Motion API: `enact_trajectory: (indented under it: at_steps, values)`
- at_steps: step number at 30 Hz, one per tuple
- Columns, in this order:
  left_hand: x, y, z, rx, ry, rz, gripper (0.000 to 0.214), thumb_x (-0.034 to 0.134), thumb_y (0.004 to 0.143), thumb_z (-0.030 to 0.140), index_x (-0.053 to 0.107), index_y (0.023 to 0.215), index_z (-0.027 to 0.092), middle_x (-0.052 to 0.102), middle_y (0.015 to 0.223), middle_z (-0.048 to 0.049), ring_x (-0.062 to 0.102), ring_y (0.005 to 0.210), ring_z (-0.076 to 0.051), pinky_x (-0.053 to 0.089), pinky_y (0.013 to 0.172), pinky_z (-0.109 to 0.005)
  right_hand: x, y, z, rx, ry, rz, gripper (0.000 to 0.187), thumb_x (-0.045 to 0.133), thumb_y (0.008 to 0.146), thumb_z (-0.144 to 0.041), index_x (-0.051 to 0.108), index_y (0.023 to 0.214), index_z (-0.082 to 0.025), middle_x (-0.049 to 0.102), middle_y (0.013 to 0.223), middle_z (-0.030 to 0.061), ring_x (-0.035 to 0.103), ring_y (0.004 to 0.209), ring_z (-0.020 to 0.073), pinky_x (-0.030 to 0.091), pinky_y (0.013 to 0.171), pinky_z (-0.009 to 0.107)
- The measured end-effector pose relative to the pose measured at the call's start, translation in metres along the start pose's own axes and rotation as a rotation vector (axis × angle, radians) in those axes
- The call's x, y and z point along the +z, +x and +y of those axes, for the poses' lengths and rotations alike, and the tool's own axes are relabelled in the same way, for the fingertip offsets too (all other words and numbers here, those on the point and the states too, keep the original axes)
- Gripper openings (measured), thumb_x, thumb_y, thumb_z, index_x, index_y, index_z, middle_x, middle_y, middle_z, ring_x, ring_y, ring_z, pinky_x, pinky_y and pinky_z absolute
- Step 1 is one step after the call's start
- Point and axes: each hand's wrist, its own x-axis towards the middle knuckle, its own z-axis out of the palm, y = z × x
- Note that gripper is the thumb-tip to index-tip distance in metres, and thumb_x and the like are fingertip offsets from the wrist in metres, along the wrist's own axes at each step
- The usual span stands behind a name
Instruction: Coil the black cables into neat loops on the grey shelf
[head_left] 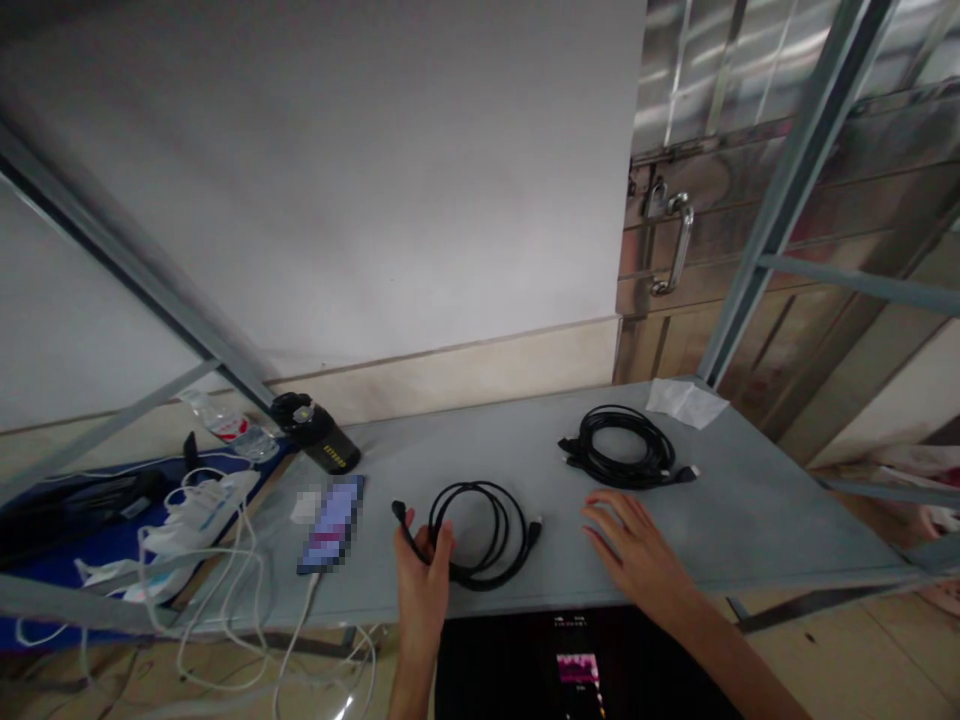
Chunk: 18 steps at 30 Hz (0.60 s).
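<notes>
A coiled black cable (506,575) with a plug at each end lies at the front middle of the grey shelf (465,445). My left hand (425,560) is closed around the left side of this coil, thumb on top, and one plug sticks out past the fingers. The other plug points up at the coil's right side. My right hand (626,545) hovers over or rests on the shelf with fingers stretched out and nothing in them; I cannot tell if it touches the surface. Just beyond it lies a second pile of coiled black cable (626,450) with several plug ends.
A phone (330,525) with a white cord lies left. Behind it a black bottle (319,435) leans over near the metal post. Further left are a clear plastic bottle (232,428) and white power strips (202,510) with tangled cords. White paper (686,402) lies at the back right corner.
</notes>
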Motion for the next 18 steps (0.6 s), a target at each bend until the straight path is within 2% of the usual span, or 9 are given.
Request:
enact_trajectory:
  at_steps: [2, 4, 7, 10, 12, 15, 18]
  values:
    - [0.005, 0.02, -0.009, 0.094, 0.114, 0.036, 0.105, 0.079, 0.088, 0.064, 0.033, 0.165, 0.011, 0.072, 0.101, -0.0076, 0.073, 0.091, -0.028, 0.061, 0.091, -0.046, -0.007, 0.005, 0.034, 0.042, -0.089, 0.055, 0.028, 0.054, 0.113, -0.029, 0.07, 0.136, -0.024, 0.07, 0.138, 0.0136, 0.069, 0.129, 0.032, 0.057, 0.114, 0.054]
    - [0.01, 0.033, -0.017, 0.187, 0.203, 0.073, 0.103, 0.076, 0.089, 0.06, 0.032, 0.167, 0.01, 0.071, 0.118, -0.0158, 0.072, 0.103, -0.033, 0.06, 0.1, -0.052, -0.013, 0.008, 0.063, 0.058, -0.156, 0.072, 0.037, 0.056, 0.114, -0.039, 0.067, 0.145, -0.022, 0.069, 0.143, 0.0164, 0.068, 0.134, 0.0352, 0.056, 0.117, 0.056]
    - [0.015, 0.041, -0.026, 0.344, 0.315, 0.121, 0.083, 0.069, 0.094, 0.054, 0.045, 0.16, 0.008, 0.064, 0.138, -0.0266, 0.063, 0.132, -0.043, 0.049, 0.119, -0.065, -0.015, 0.009, 0.088, 0.032, -0.19, 0.049, 0.05, 0.055, 0.114, -0.046, 0.059, 0.156, -0.019, 0.068, 0.151, 0.018, 0.066, 0.139, 0.0359, 0.055, 0.119, 0.056]
    - [0.014, 0.036, -0.026, 0.477, 0.389, 0.118, 0.063, 0.065, 0.1, 0.049, 0.057, 0.152, 0.014, 0.059, 0.151, -0.0259, 0.051, 0.148, -0.045, 0.037, 0.128, -0.071, -0.009, 0.005, 0.096, 0.006, -0.187, 0.03, 0.05, 0.051, 0.117, -0.044, 0.055, 0.161, -0.02, 0.069, 0.152, 0.0167, 0.065, 0.143, 0.0338, 0.053, 0.122, 0.055]
    - [0.011, 0.028, -0.023, 0.536, 0.431, 0.028, 0.051, 0.065, 0.104, 0.047, 0.062, 0.146, 0.02, 0.064, 0.148, -0.0206, 0.056, 0.144, -0.04, 0.042, 0.126, -0.068, -0.005, 0.002, 0.097, 0.017, -0.184, 0.03, 0.049, 0.049, 0.117, -0.044, 0.056, 0.16, -0.021, 0.071, 0.148, 0.0161, 0.066, 0.139, 0.0334, 0.054, 0.12, 0.055]
    - [0.01, 0.015, -0.016, 0.621, 0.471, -0.198, 0.034, 0.066, 0.107, 0.042, 0.069, 0.136, 0.025, 0.073, 0.132, -0.0141, 0.069, 0.127, -0.033, 0.057, 0.114, -0.057, -0.002, 0.0, 0.097, 0.05, -0.191, 0.038, 0.047, 0.05, 0.117, -0.046, 0.062, 0.155, -0.021, 0.074, 0.135, 0.0157, 0.07, 0.127, 0.0338, 0.057, 0.113, 0.055]
    - [0.011, 0.006, -0.009, 0.674, 0.522, -0.367, 0.034, 0.072, 0.103, 0.042, 0.071, 0.132, 0.025, 0.075, 0.125, -0.0139, 0.075, 0.115, -0.032, 0.064, 0.104, -0.05, -0.006, 0.001, 0.098, 0.068, -0.213, 0.067, 0.041, 0.052, 0.116, -0.046, 0.068, 0.144, -0.02, 0.074, 0.123, 0.0148, 0.07, 0.117, 0.034, 0.058, 0.105, 0.054]
